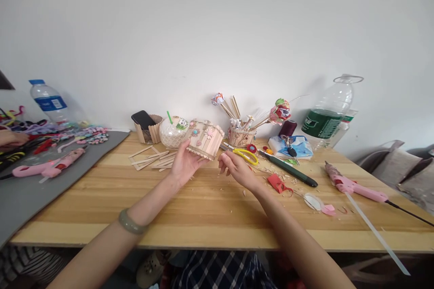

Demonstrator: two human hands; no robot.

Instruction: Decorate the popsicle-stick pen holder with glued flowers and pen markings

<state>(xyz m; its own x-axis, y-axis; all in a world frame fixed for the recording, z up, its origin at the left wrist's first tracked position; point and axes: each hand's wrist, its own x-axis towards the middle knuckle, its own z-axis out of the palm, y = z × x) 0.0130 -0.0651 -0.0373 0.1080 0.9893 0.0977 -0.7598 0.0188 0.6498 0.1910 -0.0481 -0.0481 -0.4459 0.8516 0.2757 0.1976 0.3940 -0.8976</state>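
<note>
My left hand (185,165) holds up a small wooden craft-stick box (205,140), tilted, above the table. Pink and blue flower shapes and a small heart decorate its side, and trim runs along its edges. Close by its lower right edge is my right hand (233,165), fingers curled together; whether anything tiny is between them I cannot make out. Yellow-handled scissors (249,156) lie just behind that hand. Loose craft sticks (149,159) are spread on the table left of the box.
A pink glue gun (352,187) rests at right, its glue stick jutting past the table edge. A green pen-shaped tool (291,169), red scraps (277,183) and a large bottle (327,113) are nearby. Another person's hand (13,137) is at far left, near a second glue gun (50,166).
</note>
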